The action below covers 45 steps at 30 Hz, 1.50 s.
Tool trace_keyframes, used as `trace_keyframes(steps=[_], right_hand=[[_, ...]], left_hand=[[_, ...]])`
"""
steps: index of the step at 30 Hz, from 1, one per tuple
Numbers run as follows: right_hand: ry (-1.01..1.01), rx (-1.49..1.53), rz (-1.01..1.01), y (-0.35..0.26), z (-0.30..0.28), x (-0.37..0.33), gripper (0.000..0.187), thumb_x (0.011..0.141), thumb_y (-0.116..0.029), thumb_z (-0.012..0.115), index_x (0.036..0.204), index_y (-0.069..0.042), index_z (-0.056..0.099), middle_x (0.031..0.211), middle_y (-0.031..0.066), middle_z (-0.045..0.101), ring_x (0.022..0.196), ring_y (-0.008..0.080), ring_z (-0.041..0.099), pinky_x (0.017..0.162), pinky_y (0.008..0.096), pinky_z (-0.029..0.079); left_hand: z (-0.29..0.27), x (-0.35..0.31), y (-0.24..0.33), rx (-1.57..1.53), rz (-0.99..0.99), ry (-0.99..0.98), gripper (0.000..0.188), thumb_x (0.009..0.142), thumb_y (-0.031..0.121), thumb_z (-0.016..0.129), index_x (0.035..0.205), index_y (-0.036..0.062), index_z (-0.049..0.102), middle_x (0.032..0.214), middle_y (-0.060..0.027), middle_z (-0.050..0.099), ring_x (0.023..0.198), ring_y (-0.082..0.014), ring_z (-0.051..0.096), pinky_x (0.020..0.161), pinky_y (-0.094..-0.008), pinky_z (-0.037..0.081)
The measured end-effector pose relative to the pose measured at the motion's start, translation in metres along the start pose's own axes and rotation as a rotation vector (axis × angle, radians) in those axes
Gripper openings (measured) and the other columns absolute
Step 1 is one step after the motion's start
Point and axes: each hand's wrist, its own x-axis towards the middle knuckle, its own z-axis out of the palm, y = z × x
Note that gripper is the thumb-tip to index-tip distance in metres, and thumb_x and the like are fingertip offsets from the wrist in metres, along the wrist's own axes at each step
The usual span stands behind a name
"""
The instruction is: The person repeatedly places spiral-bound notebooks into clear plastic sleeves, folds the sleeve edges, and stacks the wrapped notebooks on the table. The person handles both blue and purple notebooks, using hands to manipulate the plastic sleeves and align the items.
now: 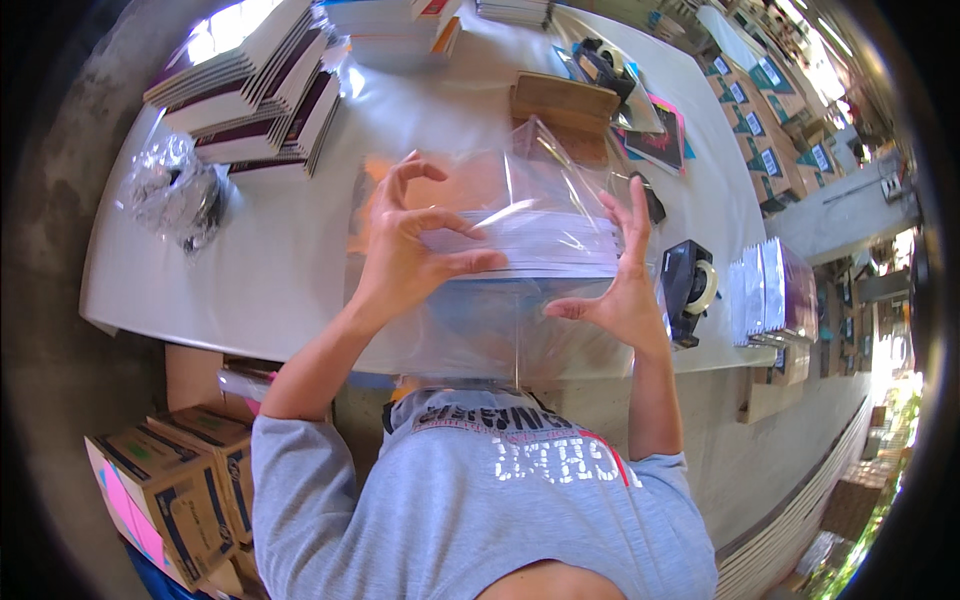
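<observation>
A stack of thin books or notebooks, pale page edges showing, lies in loose clear plastic film at the table's near side. At its left end is my left hand, with fingers bent and apart; its thumb and index finger rest over the film and the page edges. My right hand is at the right end, fingers raised and spread, its thumb pointing inward over the film. Both hands look open. A peak of film stands up behind the stack. Glare hides some of the contact between fingers and film.
A black tape dispenser stands right of my right hand. Behind the film is a brown cardboard box. Book piles and a crumpled plastic ball occupy the left. Wrapped books stand at the right edge; cartons sit below left.
</observation>
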Motion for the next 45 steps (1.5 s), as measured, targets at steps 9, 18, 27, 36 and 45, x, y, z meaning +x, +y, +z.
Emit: trace_keyframes(steps=[9, 18, 27, 36, 45], right_hand=[[-0.010, 0.134, 0.217, -0.011, 0.002, 0.012, 0.140, 0.046, -0.029, 0.091, 0.146, -0.015, -0.006, 0.121, 0.0249, 0.048, 0.110, 0.0287, 0.053, 0.090, 0.0380, 0.045], [-0.128, 0.428, 0.311, 0.015, -0.004, 0.062, 0.118, 0.057, -0.007, 0.086, 0.146, -0.008, 0.008, 0.065, 0.0051, 0.062, 0.066, 0.0120, 0.062, 0.068, 0.0253, 0.049], [-0.249, 0.304, 0.193, 0.009, -0.008, 0.065, 0.074, 0.068, -0.002, 0.076, 0.134, -0.004, 0.043, 0.065, 0.0015, 0.059, 0.068, 0.0095, 0.060, 0.069, 0.0231, 0.047], [-0.271, -0.371, -0.362, -0.011, -0.009, 0.065, 0.023, 0.069, -0.012, 0.074, 0.091, -0.018, 0.072, 0.121, 0.0043, 0.051, 0.112, 0.0232, 0.050, 0.095, 0.0427, 0.037], [-0.386, -0.970, -0.513, -0.029, -0.011, 0.007, 0.034, 0.079, -0.026, 0.063, 0.109, -0.010, 0.065, 0.121, 0.0065, 0.058, 0.113, 0.0190, 0.053, 0.108, 0.0499, 0.020]], left_hand=[[0.003, 0.019, 0.012, 0.216, -0.013, -0.013, 0.026, 0.051, 0.034, 0.087, 0.062, 0.0169, 0.071, 0.120, -0.0070, 0.049, 0.131, -0.0316, 0.027, 0.101, -0.0523, 0.022], [-0.012, 0.037, -0.021, -0.316, -0.430, -0.347, 0.099, 0.053, 0.025, 0.088, 0.133, 0.0037, 0.035, 0.093, -0.0152, 0.066, 0.089, -0.0254, 0.064, 0.082, -0.0351, 0.048], [-0.013, 0.054, -0.035, -0.258, -0.451, -0.539, 0.066, 0.056, 0.025, 0.086, 0.109, -0.0062, 0.060, 0.091, -0.0158, 0.068, 0.081, -0.0230, 0.066, 0.076, -0.0289, 0.049], [-0.002, 0.038, -0.017, 0.094, 0.261, -0.399, 0.047, 0.060, 0.011, 0.076, 0.106, 0.0050, 0.066, 0.091, -0.0086, 0.068, 0.082, -0.0255, 0.065, 0.073, -0.0347, 0.050], [0.005, -0.012, 0.014, 0.465, 0.512, -0.252, 0.033, 0.075, 0.010, 0.063, 0.108, 0.0110, 0.065, 0.105, -0.0064, 0.067, 0.102, -0.0204, 0.063, 0.085, -0.0327, 0.049]])
